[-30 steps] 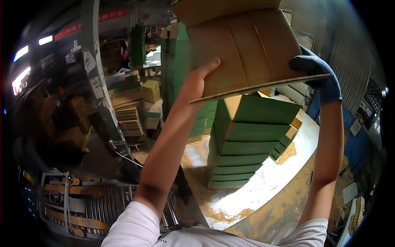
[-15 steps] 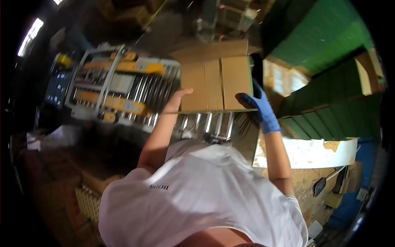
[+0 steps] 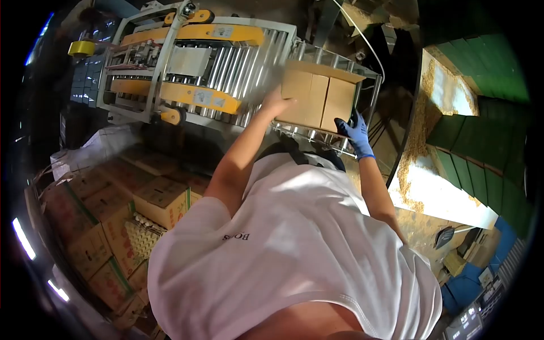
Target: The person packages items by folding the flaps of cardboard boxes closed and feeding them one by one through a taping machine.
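Observation:
A brown cardboard box [image 3: 309,100] with its closed flaps meeting at a seam is at the right end of a roller conveyor [image 3: 249,72]. My bare left hand [image 3: 277,104] grips the box's left near corner, thumb over the top. At the right near corner is my right hand [image 3: 356,135] in a blue glove with dark fingertips, its thumb on the top and its fingers along the side. The box lies on or just above the rollers; its underside is hidden.
Left along the conveyor stands a machine frame [image 3: 170,62] with yellow side belts [image 3: 201,97]. Printed cartons [image 3: 161,195] and egg trays [image 3: 141,235] fill the lower left. Green boxes [image 3: 481,136] stand right, beside a white surface [image 3: 436,190] strewn with husks.
The view has turned from the green boxes to the conveyor. Both hands have brought the box from high in front down to the conveyor's right end, still holding it.

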A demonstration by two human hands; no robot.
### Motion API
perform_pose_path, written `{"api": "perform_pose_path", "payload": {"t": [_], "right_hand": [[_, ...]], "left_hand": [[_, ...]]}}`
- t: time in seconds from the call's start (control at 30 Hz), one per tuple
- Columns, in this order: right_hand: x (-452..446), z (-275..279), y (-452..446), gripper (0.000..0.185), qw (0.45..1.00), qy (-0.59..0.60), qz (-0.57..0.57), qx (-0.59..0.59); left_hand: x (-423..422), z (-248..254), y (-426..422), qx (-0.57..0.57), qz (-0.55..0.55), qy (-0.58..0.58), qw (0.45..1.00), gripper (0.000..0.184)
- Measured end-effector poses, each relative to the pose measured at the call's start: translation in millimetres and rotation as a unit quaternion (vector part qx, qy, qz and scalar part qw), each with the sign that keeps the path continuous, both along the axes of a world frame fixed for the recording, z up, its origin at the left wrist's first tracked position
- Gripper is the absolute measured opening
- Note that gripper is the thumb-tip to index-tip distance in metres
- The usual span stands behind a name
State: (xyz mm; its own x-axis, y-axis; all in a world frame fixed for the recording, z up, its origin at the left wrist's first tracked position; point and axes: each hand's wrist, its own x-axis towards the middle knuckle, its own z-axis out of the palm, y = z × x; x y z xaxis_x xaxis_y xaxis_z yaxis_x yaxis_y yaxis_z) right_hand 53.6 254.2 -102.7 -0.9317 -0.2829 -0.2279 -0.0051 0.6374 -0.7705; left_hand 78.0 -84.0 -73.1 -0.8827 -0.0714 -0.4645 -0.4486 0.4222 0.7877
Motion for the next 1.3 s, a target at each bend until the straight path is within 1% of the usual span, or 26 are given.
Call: {"api": "perform_pose_path", "payload": {"t": [0.07, 0.13, 0.17, 0.27, 0.3, 0.33, 0.37, 0.4, 0.47, 0.5, 0.53, 0.57, 0.6, 0.63, 0.67, 0.7, 0.73, 0.8, 0.87, 0.93, 0.97, 1.07, 1.1, 1.13, 1.2, 1.3], "right_hand": [[-3, 17, -4, 0.125, 0.981, 0.06, -0.028, 0.182], [-15, 76, -24, 0.132, 0.947, 0.131, 0.006, 0.294], [-24, 93, -32, 0.133, 0.935, 0.169, 0.055, 0.307], [-45, 110, -52, 0.125, 0.898, 0.238, 0.19, 0.317], [-51, 112, -58, 0.123, 0.889, 0.255, 0.21, 0.317], [-57, 114, -64, 0.121, 0.879, 0.275, 0.23, 0.316], [-61, 111, -68, 0.117, 0.88, 0.298, 0.224, 0.294], [-64, 109, -73, 0.107, 0.895, 0.272, 0.223, 0.275], [-66, 98, -77, 0.086, 0.884, 0.26, 0.238, 0.308], [-64, 91, -77, 0.08, 0.883, 0.213, 0.27, 0.32], [-61, 86, -77, 0.074, 0.879, 0.165, 0.301, 0.331], [-57, 81, -77, 0.068, 0.872, 0.116, 0.333, 0.34], [-51, 87, -75, 0.062, 0.884, 0.112, 0.32, 0.323], [-55, 91, -66, 0.065, 0.927, -0.016, 0.308, 0.213], [-62, 95, -59, 0.068, 0.942, -0.144, 0.286, 0.098], [-56, 106, -54, 0.072, 0.947, -0.115, 0.277, 0.118], [-41, 117, -47, 0.076, 0.949, -0.085, 0.271, 0.139], [-4, 121, -40, 0.072, 0.88, 0.124, 0.375, 0.265], [15, 82, -37, 0.067, 0.902, 0.143, 0.325, 0.246], [9, 105, -51, 0.068, 0.892, 0.279, 0.267, 0.233], [1, 86, -48, 0.093, 0.879, 0.306, 0.27, 0.245], [-17, 95, -72, 0.072, 0.889, 0.254, 0.221, 0.31], [-22, 71, -72, 0.075, 0.908, 0.205, 0.191, 0.311], [-23, 46, -70, 0.077, 0.928, 0.218, 0.171, 0.25], [-25, 29, -74, 0.076, 0.926, 0.252, 0.17, 0.223], [-26, 5, -100, 0.072, 0.921, 0.265, 0.163, 0.236]], "left_hand": [[-3, 28, 12, -0.223, 0.045, 0.048, 0.973, 0.113], [-19, 54, 12, -0.371, -0.069, 0.14, 0.916, 0.125], [-28, 66, 13, -0.439, -0.126, 0.185, 0.87, 0.132], [-48, 94, 34, -0.483, -0.287, 0.2, 0.802, 0.13], [-52, 81, 38, -0.512, -0.291, 0.221, 0.777, 0.133], [-53, 65, 36, -0.511, -0.288, 0.236, 0.775, 0.107], [-50, 47, 33, -0.526, -0.271, 0.278, 0.757, 0.09], [-48, 52, 32, -0.541, -0.255, 0.316, 0.737, 0.075], [-47, 57, 38, -0.478, -0.335, 0.182, 0.791, 0.06], [-43, 62, 42, -0.438, -0.373, 0.111, 0.81, 0.054], [-28, 42, 42, -0.477, -0.37, 0.159, 0.781, 0.05], [-23, 22, 34, -0.43, -0.38, 0.144, 0.806, 0.05], [-21, 17, 26, -0.381, -0.388, 0.129, 0.829, 0.051], [-24, 23, 20, -0.325, -0.391, 0.081, 0.857, 0.056], [-31, 30, 16, -0.268, -0.391, 0.034, 0.88, 0.061], [-36, 40, 15, -0.207, -0.389, -0.012, 0.898, 0.067], [-33, 49, 21, -0.221, -0.401, -0.028, 0.888, 0.074], [-21, 72, 28, -0.262, -0.405, -0.06, 0.874, 0.088], [-24, 77, 27, -0.251, -0.402, -0.086, 0.876, 0.097], [-30, 72, 19, -0.256, -0.404, -0.08, 0.875, 0.09], [-34, 68, 18, -0.254, -0.407, -0.075, 0.874, 0.086], [-39, 58, 20, -0.251, -0.382, -0.082, 0.886, 0.074], [-40, 64, 22, -0.264, -0.379, -0.089, 0.883, 0.064], [-39, 63, 23, -0.266, -0.365, -0.076, 0.889, 0.063], [-38, 59, 18, -0.273, -0.339, -0.051, 0.899, 0.062], [-3, 67, -12, -0.314, -0.184, 0.169, 0.916, 0.063]]}}
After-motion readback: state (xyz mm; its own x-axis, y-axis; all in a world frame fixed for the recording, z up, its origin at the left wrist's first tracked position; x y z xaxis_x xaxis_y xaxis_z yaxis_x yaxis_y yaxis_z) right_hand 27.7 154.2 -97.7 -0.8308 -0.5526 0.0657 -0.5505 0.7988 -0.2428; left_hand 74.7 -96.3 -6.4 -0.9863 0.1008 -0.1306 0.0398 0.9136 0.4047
